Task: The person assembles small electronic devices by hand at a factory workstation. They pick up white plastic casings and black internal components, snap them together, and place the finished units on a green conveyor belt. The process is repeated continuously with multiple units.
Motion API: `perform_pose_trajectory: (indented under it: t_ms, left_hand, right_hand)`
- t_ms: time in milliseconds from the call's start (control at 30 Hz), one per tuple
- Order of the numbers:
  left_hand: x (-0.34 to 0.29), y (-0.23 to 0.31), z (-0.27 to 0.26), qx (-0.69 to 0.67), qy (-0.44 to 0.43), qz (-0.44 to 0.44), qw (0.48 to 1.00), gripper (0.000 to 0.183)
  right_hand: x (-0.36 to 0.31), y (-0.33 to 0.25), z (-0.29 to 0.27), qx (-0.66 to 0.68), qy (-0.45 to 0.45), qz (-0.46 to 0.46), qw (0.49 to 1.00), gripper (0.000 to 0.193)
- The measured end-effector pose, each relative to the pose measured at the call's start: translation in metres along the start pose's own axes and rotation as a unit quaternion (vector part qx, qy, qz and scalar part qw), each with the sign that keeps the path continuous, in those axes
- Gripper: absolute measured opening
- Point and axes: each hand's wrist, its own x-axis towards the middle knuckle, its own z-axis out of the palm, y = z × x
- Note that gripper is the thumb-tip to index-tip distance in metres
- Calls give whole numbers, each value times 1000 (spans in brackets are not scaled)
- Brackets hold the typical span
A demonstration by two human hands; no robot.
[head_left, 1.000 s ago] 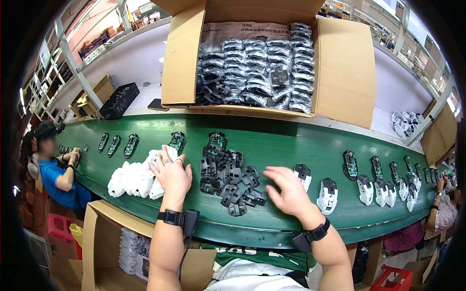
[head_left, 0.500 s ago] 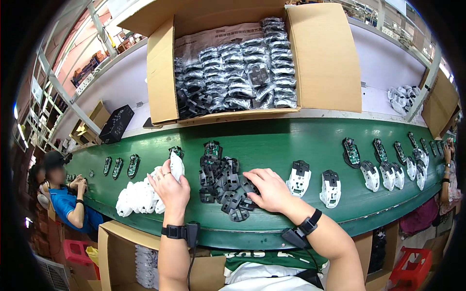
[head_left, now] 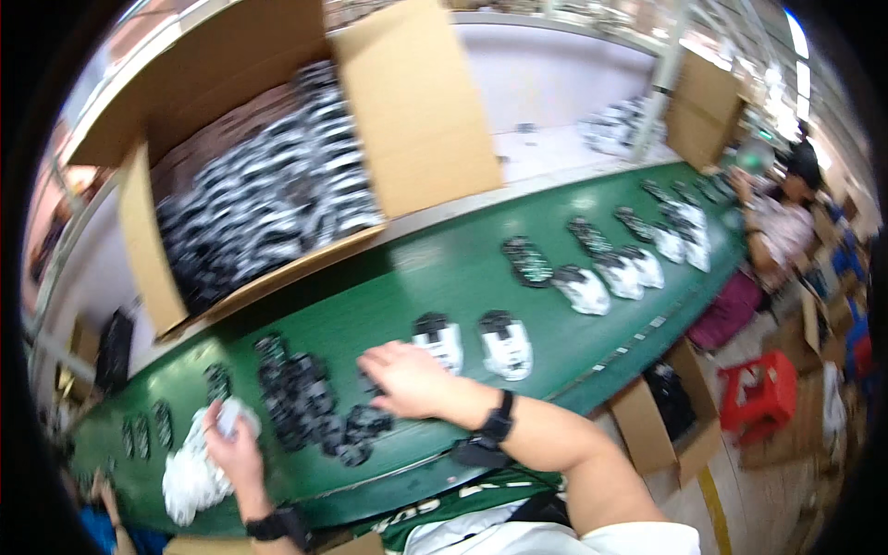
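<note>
My left hand [head_left: 237, 455] is closed on a white mouse shell [head_left: 227, 420], beside a heap of white mouse shells [head_left: 188, 483]. To its right lies a pile of dark grey mouse parts [head_left: 310, 393]. At the right edge of that pile, my right hand [head_left: 412, 381] has its fingers curled over a dark grey mouse part [head_left: 368, 379]; blur hides the exact grip. Just beyond this hand, a white mouse with a black front [head_left: 442, 344] lies on the green bench [head_left: 398, 287]. A second such mouse [head_left: 506, 345] lies farther right.
An open carton [head_left: 421, 111] of bagged mouse parts stands behind the bench. Circuit-board assemblies [head_left: 527, 262] and more white mice [head_left: 583, 289] line the bench to the right. A co-worker [head_left: 786, 222] sits at the far right, near a red stool [head_left: 758, 398].
The view has swung right and tilted, blurring the picture. My right hand has lifted slightly from the dark pile with the dark part under its fingers. My left hand keeps the white shell.
</note>
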Motion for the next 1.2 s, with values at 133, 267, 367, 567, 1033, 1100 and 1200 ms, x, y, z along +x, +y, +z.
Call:
perform_pose_trajectory:
  t_ms: [133,267,367,567,1033,1100,1200]
  left_hand:
    - [25,-102,-33,-8,-17,-61,998,63]
    - [-7,53,-18,184,-42,40,981,65]
    - [-7,53,-13,152,-60,14,986,63]
    - [-7,40,-16,187,-52,32,980,62]
    - [-14,57,-6,110,-109,-33,987,60]
    - [-6,45,-5,85,-156,13,984,62]
    - [-3,32,-3,-4,-174,55,983,63]
  right_hand:
    - [12,-14,34,-21,62,-28,997,54]
    - [5,-4,33,-43,63,16,997,52]
    - [5,-4,32,-58,66,23,996,49]
    - [9,-7,37,-68,67,26,995,47]
    - [3,-5,30,-86,42,54,994,48]
    - [-1,-2,25,-90,49,59,993,48]
    - [3,-2,29,-81,64,54,993,46]
